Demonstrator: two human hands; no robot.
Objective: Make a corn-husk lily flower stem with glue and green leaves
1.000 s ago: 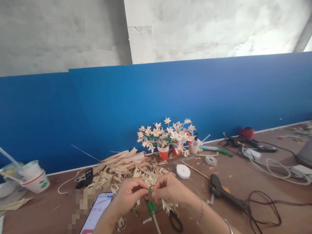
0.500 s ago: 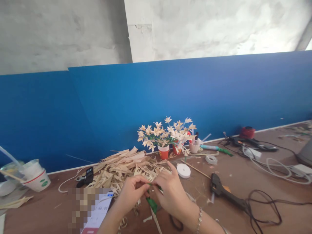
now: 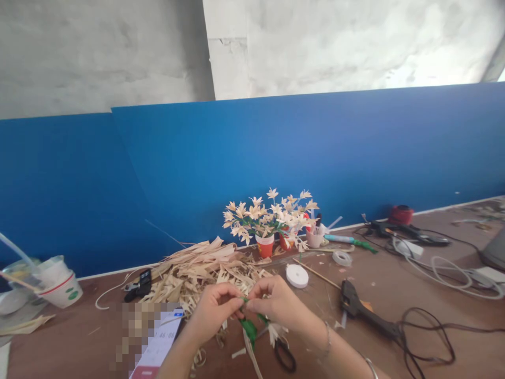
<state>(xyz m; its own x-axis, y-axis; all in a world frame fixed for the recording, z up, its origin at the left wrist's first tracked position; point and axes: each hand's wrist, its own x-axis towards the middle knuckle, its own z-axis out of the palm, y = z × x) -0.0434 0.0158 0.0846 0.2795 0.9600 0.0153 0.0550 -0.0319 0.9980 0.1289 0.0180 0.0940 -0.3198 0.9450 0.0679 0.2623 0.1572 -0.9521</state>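
Observation:
My left hand (image 3: 219,311) and my right hand (image 3: 273,304) meet over the table, thumbs and fingertips pinched close together. Both grip a narrow green strip (image 3: 245,300), mostly covered by the fingers. Under them hangs a wider piece of green material (image 3: 249,330) above a pale stalk-like strip (image 3: 252,358); whether these join the pinched part is hidden. Scissors (image 3: 284,356) with dark handles lie below my right hand, their blades partly covered by pale scraps (image 3: 276,333).
A heap of dry husk strips (image 3: 209,266) spreads behind my hands. Beyond it stand potted husk flowers (image 3: 265,246). A white tape roll (image 3: 297,276) and a glue gun (image 3: 366,311) with its cord lie right. A phone (image 3: 158,342) and paper cup (image 3: 63,291) are left.
My right hand has turned and drawn back slightly, its raised index finger now folded into the pinch, uncovering the scissors. A thin pale line before the blue partition has shifted up and right.

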